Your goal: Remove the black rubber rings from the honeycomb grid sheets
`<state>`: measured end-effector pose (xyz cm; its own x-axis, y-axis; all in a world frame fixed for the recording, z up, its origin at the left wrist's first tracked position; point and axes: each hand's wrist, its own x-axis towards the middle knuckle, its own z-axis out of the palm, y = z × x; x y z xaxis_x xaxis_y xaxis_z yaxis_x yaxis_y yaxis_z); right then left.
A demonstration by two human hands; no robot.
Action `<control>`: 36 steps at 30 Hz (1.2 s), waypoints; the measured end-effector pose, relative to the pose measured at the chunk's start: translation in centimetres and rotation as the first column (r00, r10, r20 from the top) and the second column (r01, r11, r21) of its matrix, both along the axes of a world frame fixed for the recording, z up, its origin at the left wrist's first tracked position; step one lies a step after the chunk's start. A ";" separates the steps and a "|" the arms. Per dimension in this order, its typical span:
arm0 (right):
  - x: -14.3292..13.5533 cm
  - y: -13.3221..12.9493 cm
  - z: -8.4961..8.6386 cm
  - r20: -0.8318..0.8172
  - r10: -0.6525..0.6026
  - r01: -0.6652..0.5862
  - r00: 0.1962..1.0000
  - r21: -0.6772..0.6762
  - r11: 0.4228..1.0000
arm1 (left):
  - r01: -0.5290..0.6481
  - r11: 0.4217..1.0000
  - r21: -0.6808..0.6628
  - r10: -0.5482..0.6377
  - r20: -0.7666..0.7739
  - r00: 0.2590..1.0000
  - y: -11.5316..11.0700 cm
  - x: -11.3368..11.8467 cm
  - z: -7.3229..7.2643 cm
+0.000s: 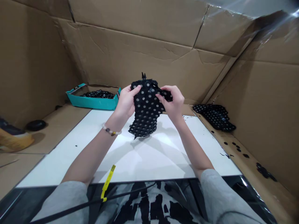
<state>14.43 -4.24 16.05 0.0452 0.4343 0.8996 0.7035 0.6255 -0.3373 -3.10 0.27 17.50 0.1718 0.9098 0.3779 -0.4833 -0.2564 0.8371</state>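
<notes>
A black sheet with rows of pale round dots (146, 107) hangs above the white board, held up between my hands. My left hand (127, 101) pinches its upper left edge, thumb on the front face. On the opposite side, my right hand (172, 101) grips a narrower part that sticks out to the right, thumb and fingers pressed together on it. Small pointed black tips stand up from the sheet's top edge. The fingers behind the sheet are partly hidden.
A teal-sided box (93, 102) holds more black dotted pieces at the back left. Another dotted black piece (216, 117) lies at the right, with small black discs (238, 150) nearer. Cardboard walls enclose the white board (149, 161). A black cable with a yellow tag (108, 182) crosses in front.
</notes>
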 end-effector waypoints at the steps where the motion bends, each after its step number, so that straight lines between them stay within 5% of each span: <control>1: 0.1 -0.5 0.1 -0.004 0.026 -0.026 1.000 0.004 1.000 | -0.001 1.000 0.008 0.001 -0.015 1.000 0.0 0.0 -0.1; 6: 0.3 -1.5 1.0 0.061 0.146 -0.143 0.987 -0.054 0.988 | 0.093 0.995 0.019 -0.090 -0.141 0.986 -1.1 0.8 -0.4; 10: 0.4 -0.9 1.3 0.103 0.086 -0.080 0.991 -0.062 0.995 | 0.153 0.988 0.026 -0.146 -0.179 0.973 -2.2 1.1 -0.4; 32: -1.1 -0.4 1.1 -0.162 0.242 -0.256 0.957 -0.075 0.964 | 0.075 0.992 0.104 -0.062 -0.125 0.990 -2.1 1.7 -0.4; 36: 0.7 3.0 0.0 -0.158 0.292 -0.318 0.943 -0.173 0.932 | 0.063 0.988 0.144 -0.042 -0.144 0.989 -2.0 1.6 -0.4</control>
<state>15.17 -1.27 16.05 -0.0082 0.6100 0.7924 0.4319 0.7169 -0.5474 -1.53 -1.76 17.11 0.2786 0.8343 0.4758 -0.3796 -0.3594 0.8525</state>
